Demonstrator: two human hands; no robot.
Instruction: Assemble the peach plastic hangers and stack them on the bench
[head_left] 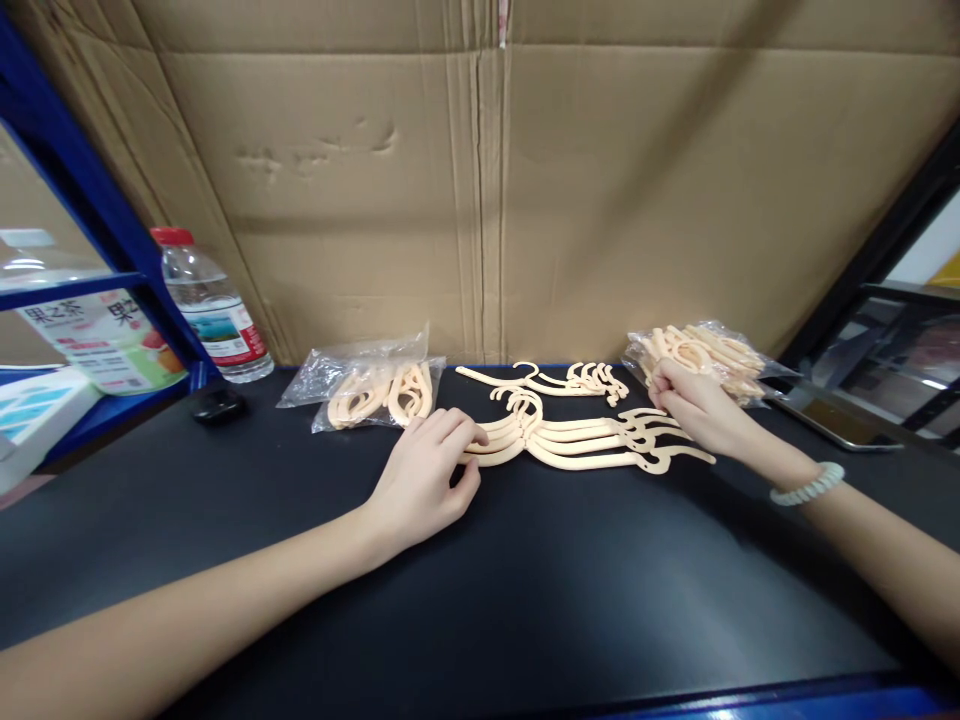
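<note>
A row of overlapping cream plastic clothes hangers (pixel 585 445) lies on the black table, their hooks bunched in the middle. My left hand (pixel 427 475) rests over their left ends with its fingers curled round them, hiding those ends. My right hand (pixel 697 405) is closed, thumb and fingers together, just above the right ends of the hangers and in front of a clear bag of hanger parts (pixel 709 355). Whatever sits between those fingertips is hidden. Behind the row lies a second, smaller group of cream hangers (pixel 555 382).
Another clear bag with cream hanger parts (pixel 375 395) lies left of centre. At the left stand a water bottle (pixel 217 315) and a black mouse (pixel 217 403) beside a blue shelf frame (pixel 142 290). A phone-like slab (pixel 836 418) lies at right. Cardboard (pixel 360 200) walls the back.
</note>
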